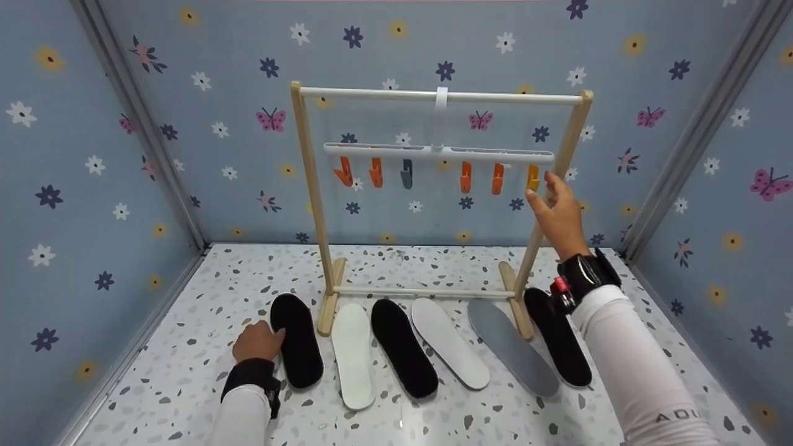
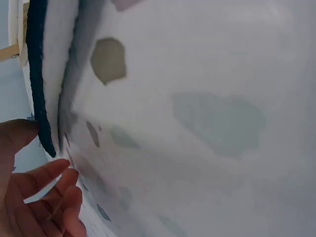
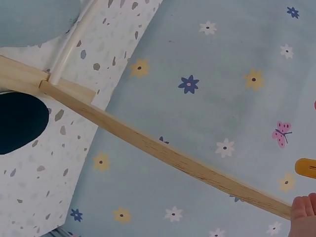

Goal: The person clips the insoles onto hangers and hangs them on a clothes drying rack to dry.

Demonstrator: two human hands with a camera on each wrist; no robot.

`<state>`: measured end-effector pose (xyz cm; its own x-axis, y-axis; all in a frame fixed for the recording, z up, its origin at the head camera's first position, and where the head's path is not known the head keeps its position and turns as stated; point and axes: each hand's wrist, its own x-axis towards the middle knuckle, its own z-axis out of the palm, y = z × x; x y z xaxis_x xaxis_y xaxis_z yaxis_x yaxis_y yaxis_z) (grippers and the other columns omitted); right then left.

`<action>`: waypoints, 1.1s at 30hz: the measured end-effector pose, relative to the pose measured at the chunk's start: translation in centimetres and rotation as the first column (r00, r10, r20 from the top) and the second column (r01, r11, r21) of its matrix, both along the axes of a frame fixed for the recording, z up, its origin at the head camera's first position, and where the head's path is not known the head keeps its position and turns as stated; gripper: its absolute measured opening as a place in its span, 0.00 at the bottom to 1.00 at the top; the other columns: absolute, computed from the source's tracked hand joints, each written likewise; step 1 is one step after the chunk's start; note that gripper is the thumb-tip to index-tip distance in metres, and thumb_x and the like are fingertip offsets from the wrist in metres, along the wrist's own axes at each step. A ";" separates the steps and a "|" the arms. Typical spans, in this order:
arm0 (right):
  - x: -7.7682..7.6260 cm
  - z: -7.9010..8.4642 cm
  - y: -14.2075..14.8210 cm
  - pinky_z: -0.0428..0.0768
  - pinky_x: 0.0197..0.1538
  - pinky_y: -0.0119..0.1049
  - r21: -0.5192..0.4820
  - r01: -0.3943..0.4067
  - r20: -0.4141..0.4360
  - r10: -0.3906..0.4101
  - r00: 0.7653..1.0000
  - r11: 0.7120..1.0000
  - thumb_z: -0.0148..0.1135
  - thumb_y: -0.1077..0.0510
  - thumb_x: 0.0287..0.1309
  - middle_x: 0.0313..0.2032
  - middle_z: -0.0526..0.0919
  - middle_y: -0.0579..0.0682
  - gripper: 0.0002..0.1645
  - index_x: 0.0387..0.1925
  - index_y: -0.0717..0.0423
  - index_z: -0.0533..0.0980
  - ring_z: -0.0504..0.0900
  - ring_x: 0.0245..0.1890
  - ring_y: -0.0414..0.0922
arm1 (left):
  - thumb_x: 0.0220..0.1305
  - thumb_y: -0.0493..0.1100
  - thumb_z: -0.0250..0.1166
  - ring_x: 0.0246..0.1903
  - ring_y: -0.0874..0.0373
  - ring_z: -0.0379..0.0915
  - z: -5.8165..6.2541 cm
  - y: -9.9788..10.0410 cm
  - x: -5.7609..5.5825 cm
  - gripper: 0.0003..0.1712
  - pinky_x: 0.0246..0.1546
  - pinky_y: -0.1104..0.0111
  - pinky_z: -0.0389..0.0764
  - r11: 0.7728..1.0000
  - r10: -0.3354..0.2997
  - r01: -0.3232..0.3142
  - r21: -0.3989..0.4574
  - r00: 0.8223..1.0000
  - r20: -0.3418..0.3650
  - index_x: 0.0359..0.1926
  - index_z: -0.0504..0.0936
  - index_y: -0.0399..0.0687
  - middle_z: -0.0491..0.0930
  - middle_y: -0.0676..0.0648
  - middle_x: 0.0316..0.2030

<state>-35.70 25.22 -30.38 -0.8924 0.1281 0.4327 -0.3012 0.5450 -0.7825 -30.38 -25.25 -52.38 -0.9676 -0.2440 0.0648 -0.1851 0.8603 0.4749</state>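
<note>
At the left, my left hand is beside a black insole lying on the table. In the left wrist view the thumb touches the insole's dark edge, while the loosely bent fingers lie just past its end, not closed round it. My right hand is raised at the right end of a white hanger. Its thumb and forefinger are spread near a yellow clothespin, with no grip visible. In the right wrist view, only part of that hand shows, below the clothespin.
The hanger hooks over a wooden rack and carries orange clothespins and a grey-green one. Along the rack's foot lie a pale insole, a black one, a white one, a grey one and another black one.
</note>
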 end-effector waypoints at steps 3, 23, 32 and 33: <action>-0.3 0.3 -0.1 0.58 0.68 0.47 -0.024 -0.027 0.034 0.027 0.999 0.999 0.51 0.47 0.67 0.70 0.54 0.59 0.39 0.71 0.60 0.52 0.55 0.69 0.54 | 0.61 0.49 0.60 0.23 0.42 0.76 0.5 0.8 0.0 0.22 0.21 0.54 0.74 0.999 0.042 -0.042 0.034 0.999 0.017 0.27 0.77 0.29 0.77 0.34 0.23; -1.7 0.3 0.2 0.58 0.68 0.47 -0.070 -0.115 0.024 0.117 0.993 0.991 0.46 0.47 0.70 0.69 0.59 0.57 0.35 0.70 0.59 0.54 0.57 0.69 0.53 | 0.54 0.47 0.66 0.35 0.35 0.75 0.6 2.2 -0.1 0.26 0.36 0.49 0.75 0.966 0.121 -0.128 0.225 0.992 0.043 0.39 0.75 0.23 0.78 0.28 0.35; -1.8 0.1 -0.1 0.62 0.66 0.48 -0.121 -0.098 -0.003 0.098 0.995 0.988 0.44 0.48 0.71 0.63 0.68 0.58 0.29 0.66 0.59 0.60 0.65 0.64 0.52 | 0.55 0.47 0.65 0.41 0.34 0.73 0.5 2.6 -0.2 0.26 0.38 0.50 0.72 0.924 0.175 -0.187 0.334 0.982 0.066 0.43 0.71 0.27 0.76 0.29 0.41; -1.8 0.1 -0.1 0.63 0.65 0.48 -0.128 -0.099 -0.007 0.099 0.995 0.987 0.44 0.49 0.71 0.61 0.69 0.58 0.29 0.66 0.60 0.61 0.66 0.63 0.52 | 0.54 0.46 0.65 0.41 0.35 0.73 0.4 2.6 -0.1 0.25 0.39 0.50 0.71 0.920 0.180 -0.190 0.342 0.982 0.062 0.42 0.71 0.27 0.76 0.29 0.41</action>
<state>-37.55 25.13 -30.27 -0.9030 0.0935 0.4194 -0.3495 0.4078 -0.8435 -30.50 -22.64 -51.98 -0.9033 -0.4210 -0.0821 -0.3429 0.5938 0.7279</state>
